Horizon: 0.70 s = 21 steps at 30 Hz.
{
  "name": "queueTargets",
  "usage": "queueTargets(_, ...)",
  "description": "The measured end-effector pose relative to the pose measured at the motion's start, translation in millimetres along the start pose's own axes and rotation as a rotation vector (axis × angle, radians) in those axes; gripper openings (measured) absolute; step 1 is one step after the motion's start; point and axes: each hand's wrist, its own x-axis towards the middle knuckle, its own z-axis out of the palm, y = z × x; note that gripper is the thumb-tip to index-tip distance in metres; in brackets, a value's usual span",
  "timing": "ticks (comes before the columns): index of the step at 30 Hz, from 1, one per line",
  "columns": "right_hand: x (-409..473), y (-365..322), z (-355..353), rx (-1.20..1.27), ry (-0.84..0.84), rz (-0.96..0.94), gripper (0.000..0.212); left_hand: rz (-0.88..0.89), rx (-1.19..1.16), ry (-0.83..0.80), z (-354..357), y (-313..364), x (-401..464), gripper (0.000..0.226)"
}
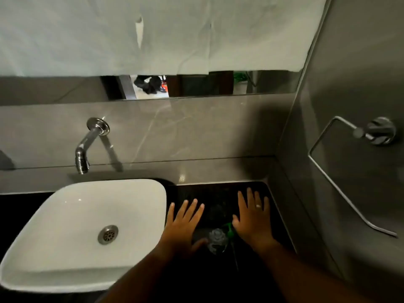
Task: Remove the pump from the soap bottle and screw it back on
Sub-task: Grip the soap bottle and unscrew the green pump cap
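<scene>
A clear soap bottle (216,241) stands on the black counter (218,191), seen from above, between my two hands. A green pump (229,229) with a thin tube lies just right of the bottle's top, against my right hand; whether it sits in the bottle I cannot tell. My left hand (183,226) rests flat on the counter, fingers spread, thumb near the bottle. Flat as well, my right hand (253,217) lies with fingers apart and a ring on one finger. Neither hand holds anything.
A white basin (87,235) with a metal drain sits to the left of my hands. A chrome tap (84,152) juts from the grey wall above it. A metal towel ring (332,162) hangs on the right wall. A covered mirror is above.
</scene>
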Motion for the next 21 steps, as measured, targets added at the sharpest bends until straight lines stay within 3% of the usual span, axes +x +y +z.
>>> queueTargets(8, -15.9, 6.1, 51.3, 0.241, -0.408, 0.170, 0.061, -0.007, -0.126, -0.081, 55.0, 14.7, 8.2, 0.090)
queueTargets(13, -5.4, -3.0, 60.5, 0.433, -0.480, 0.230, 0.044, -0.102, -0.277, -0.127, 58.9, 23.0, 24.9, 0.087)
queueTargets(21, 10.1, -0.9, 71.4, 0.388, -0.484, 0.225, 0.035, -0.192, -0.386, -0.184, 53.4, 7.8, 29.8, 0.091)
